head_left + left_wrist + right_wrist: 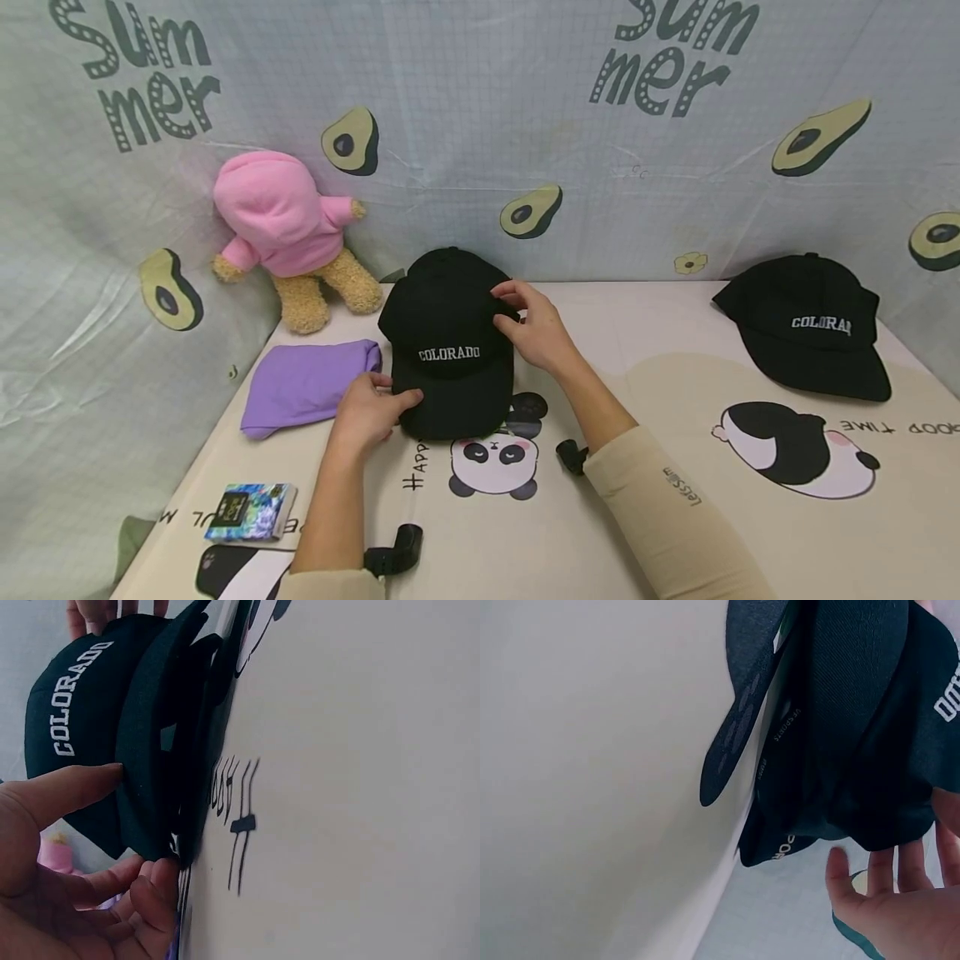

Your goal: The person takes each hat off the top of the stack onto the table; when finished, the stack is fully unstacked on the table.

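I see a black fabric baseball cap with white "COLORADO" lettering (450,333) sitting in the middle of the cream panda-print counter (600,533), brim toward me, and I take it as my landmark. My left hand (367,412) is at the cap's near left edge: the wrist view shows the thumb (71,787) laid on top of the brim and the curled fingers (146,896) tucked under its edge, so it pinches the brim. My right hand (534,329) rests on the right side of the cap's crown with the fingers bent over the fabric; from its wrist view the fingers (885,877) look fairly spread behind the crown, and I cannot tell whether they actually grip it. Just left of the cap lies a folded lilac cloth (307,385), touching or nearly touching its side. Behind and left of the cap a tan plush bear in a pink hoodie (292,237) leans against the avocado-print backdrop (480,125). Far right of the cap sits a second black cap with the same lettering (810,325). Near left of the cap, toward the counter's front edge, lies a small blue patterned box (251,510).
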`<state>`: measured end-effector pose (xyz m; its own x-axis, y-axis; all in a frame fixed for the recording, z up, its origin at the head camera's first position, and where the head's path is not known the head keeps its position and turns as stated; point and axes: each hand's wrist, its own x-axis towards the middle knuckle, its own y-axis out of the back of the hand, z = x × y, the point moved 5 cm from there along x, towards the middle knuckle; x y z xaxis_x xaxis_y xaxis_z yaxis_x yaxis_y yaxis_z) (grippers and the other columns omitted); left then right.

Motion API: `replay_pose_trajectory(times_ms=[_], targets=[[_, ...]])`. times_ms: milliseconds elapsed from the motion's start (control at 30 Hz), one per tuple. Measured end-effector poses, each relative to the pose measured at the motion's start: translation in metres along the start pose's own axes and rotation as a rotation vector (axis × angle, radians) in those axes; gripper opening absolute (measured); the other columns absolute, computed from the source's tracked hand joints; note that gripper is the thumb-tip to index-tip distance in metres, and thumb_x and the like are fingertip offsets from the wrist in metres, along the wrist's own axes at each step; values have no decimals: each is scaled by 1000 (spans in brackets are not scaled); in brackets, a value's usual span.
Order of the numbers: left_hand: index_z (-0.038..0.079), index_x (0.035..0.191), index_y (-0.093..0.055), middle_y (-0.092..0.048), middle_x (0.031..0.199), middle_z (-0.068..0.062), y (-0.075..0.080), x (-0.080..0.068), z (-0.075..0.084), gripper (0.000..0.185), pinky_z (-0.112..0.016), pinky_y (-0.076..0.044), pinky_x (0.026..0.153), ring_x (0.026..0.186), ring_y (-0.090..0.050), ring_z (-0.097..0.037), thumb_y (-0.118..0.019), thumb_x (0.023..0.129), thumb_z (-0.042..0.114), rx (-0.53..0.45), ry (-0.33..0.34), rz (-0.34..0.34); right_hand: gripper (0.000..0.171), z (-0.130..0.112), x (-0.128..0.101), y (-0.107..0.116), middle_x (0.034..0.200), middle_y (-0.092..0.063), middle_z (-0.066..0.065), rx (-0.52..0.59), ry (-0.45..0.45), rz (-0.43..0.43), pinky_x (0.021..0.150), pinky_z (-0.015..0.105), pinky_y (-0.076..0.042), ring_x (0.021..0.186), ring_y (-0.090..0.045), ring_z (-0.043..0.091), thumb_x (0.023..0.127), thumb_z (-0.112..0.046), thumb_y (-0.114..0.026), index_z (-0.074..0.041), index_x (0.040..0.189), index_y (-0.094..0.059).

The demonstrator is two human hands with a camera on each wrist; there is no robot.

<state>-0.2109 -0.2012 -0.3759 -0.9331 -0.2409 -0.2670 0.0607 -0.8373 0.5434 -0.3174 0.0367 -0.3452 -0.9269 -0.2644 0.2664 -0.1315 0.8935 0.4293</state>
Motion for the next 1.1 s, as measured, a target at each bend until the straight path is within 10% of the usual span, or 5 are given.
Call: replay_pose_trajectory(times_ms=[1100], targets=[[-1, 141, -54, -57, 110, -15, 12, -15, 30, 64, -34, -45, 80, 99, -56, -28, -75, 91, 32, 28, -143, 119, 32, -24, -10, 29, 131, -61, 15, 38, 7, 140, 106, 51, -48, 120, -57, 33, 100, -10, -64, -9, 131, -60]])
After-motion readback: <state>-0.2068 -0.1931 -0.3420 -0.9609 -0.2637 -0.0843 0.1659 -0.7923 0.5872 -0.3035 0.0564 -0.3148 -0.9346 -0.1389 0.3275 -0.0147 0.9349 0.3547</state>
